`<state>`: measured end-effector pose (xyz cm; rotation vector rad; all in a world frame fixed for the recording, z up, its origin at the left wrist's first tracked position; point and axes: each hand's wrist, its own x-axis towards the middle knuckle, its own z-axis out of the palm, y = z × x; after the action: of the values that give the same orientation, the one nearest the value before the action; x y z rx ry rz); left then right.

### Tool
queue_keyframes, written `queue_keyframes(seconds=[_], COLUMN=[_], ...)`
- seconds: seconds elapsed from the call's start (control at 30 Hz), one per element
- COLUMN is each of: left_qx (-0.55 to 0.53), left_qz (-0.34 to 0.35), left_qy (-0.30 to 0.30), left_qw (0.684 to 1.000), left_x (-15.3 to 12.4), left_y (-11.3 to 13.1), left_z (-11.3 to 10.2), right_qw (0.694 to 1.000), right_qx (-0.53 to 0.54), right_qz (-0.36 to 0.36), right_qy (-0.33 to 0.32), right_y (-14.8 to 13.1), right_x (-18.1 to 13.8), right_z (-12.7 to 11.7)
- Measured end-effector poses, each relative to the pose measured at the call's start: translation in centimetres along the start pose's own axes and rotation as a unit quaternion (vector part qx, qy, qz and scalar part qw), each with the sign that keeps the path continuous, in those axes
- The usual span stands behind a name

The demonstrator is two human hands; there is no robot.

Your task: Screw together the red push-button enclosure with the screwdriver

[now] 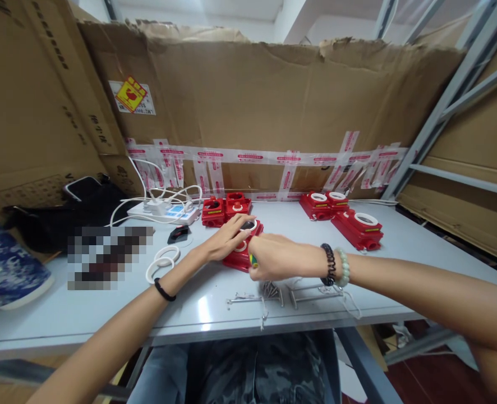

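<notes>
A red plastic housing [239,259] lies on the grey table [105,314] in front of me. My left hand [227,238] rests on top of it, fingers curled round a white ring fitted in it. My right hand [274,258] is clenched in a fist just to the right of the housing, gripping a tool with a green and yellow handle tip [253,261] that points into the housing. Most of the tool is hidden inside the fist.
More red housings stand at the back centre [225,210] and back right [355,224]. Loose white rings [163,261], a small black part [179,234], a white power strip with cables [168,212], wire pieces and screws [274,292] near the front edge, a black bag [84,210], cardboard walls behind.
</notes>
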<state>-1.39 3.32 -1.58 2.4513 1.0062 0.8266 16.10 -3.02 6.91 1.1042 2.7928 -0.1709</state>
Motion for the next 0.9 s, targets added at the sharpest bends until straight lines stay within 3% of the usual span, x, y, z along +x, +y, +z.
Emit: queue_keyframes(seconds=[0.13,0.2,0.27,0.33,0.43,0.5,0.57,0.73,0.9], left_qx=[0.004,0.016,0.029,0.038,0.054,0.063,0.060,0.046,0.068], left_qz=[-0.002,-0.002,0.002,0.002,-0.001,0.000,0.002,0.018,0.031], left_qy=[-0.004,-0.007,-0.011,-0.004,0.010,0.011,0.015,0.026,0.025], left_qw=[1.000,1.000,1.000,0.999,0.998,0.998,0.998,0.998,0.997], left_x=[-0.1,-0.1,0.0,0.1,0.3,0.3,0.4,0.4,0.4], left_y=[0.7,0.7,0.6,0.4,0.3,0.2,0.2,-0.2,-1.0], left_z=[-0.2,-0.1,0.1,0.4,0.8,0.9,1.0,1.1,1.2], right_qw=[0.999,0.997,0.985,0.942,0.817,0.733,0.684,0.649,0.619], right_qx=[0.024,0.068,0.153,0.263,0.434,0.525,0.577,0.608,0.617], right_qz=[0.013,0.015,-0.009,-0.054,-0.082,-0.114,-0.143,-0.135,-0.127], right_qy=[-0.043,-0.011,0.074,0.203,0.370,0.418,0.423,0.436,0.469], right_y=[1.1,1.5,1.6,1.3,0.5,-0.1,-0.4,0.1,0.7], right_x=[-0.7,-0.8,-0.9,-0.9,-0.3,0.6,1.8,4.2,4.6], right_z=[1.7,1.7,0.8,-0.5,-2.5,-3.0,-2.7,-0.5,0.0])
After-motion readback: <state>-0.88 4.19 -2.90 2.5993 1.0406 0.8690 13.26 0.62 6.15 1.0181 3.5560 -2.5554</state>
